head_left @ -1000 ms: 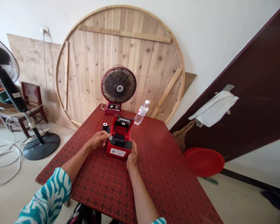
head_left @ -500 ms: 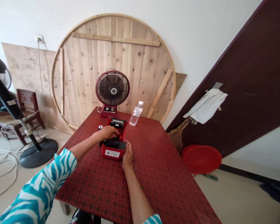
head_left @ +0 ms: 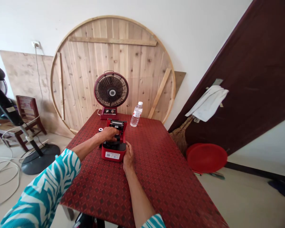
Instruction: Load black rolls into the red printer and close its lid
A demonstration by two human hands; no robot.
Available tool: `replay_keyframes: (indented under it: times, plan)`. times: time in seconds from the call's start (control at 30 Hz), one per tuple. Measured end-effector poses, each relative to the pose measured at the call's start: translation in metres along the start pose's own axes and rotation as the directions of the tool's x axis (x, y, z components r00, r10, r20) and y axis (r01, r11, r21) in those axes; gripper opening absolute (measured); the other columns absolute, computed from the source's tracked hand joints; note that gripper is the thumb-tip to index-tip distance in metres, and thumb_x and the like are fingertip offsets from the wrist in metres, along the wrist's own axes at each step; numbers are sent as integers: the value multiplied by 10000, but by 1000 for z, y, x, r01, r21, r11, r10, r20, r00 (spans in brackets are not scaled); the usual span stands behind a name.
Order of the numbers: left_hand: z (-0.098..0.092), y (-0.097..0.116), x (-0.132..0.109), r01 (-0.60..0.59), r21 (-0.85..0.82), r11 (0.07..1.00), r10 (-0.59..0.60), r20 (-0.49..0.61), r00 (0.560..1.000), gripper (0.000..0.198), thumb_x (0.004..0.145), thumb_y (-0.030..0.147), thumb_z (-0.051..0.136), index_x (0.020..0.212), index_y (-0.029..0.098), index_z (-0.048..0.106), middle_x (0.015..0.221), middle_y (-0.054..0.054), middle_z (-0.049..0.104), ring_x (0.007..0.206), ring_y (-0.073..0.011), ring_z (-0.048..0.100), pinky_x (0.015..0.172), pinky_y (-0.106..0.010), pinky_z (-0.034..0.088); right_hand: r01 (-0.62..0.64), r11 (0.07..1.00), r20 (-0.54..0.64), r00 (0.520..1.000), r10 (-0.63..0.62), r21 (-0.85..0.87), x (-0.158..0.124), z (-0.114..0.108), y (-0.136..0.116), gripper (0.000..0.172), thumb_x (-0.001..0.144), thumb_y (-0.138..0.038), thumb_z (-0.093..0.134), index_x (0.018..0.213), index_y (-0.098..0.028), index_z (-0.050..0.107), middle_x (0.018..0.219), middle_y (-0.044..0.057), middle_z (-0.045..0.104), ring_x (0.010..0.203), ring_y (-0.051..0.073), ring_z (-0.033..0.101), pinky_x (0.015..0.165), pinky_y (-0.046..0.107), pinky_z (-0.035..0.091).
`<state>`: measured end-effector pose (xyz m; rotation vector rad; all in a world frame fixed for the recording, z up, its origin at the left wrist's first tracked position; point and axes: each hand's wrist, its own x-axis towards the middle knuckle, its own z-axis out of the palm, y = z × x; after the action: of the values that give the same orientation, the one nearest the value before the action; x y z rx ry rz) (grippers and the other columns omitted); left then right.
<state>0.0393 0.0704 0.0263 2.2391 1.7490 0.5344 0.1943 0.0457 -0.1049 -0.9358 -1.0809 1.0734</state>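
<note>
A small red printer (head_left: 112, 152) stands on the red patterned table (head_left: 161, 177) with its lid (head_left: 117, 124) tipped up and back. My left hand (head_left: 109, 133) is over the open compartment, fingers curled down into it; what they hold, if anything, is hidden. My right hand (head_left: 128, 155) lies flat against the printer's right side, fingers stretched out. A small dark roll (head_left: 100, 129) sits on the table just left of the printer, apart from my left hand.
Behind the printer stand a red desk fan (head_left: 111, 90) and a water bottle (head_left: 136, 114). A round wooden board (head_left: 137, 57) leans on the wall. A standing fan (head_left: 26, 139) with cables is on the left floor; a red basin (head_left: 206, 157) and dark door (head_left: 251, 79) are right.
My left hand has moved from beside the printer, near the small roll, to over the open compartment. The right hand has stayed at the printer's side. The view has shifted back a little.
</note>
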Motion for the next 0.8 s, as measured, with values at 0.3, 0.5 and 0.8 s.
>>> replay_keyframes:
  times: [0.3,0.5,0.8]
  plan:
    - [-34,-17,-42,-123,-304,945,25,-307,952,458,670,255,711,1126,255,670,989,-40,679,924,-228,622,861,-302,451,-41,999,14,999,41,-2,-2,-1,-10,450,803,-527,510,1090,-205,639,1070,61,696,993,202,611,871,340,460]
    - [-23,-79,-79,23,-536,844,-295,-429,854,352,687,294,656,1023,192,622,900,-30,673,790,-181,627,732,-282,486,-66,998,-7,998,66,-2,-4,0,-16,439,794,-528,520,1060,-203,648,1037,62,704,949,206,622,842,336,466]
    - [23,-100,-96,134,-562,816,-374,-337,864,269,664,253,680,918,224,596,873,-20,692,813,-196,657,745,-278,500,-75,997,-19,997,75,8,-6,1,-19,450,794,-525,526,1087,-206,649,1036,58,711,959,207,625,839,330,465]
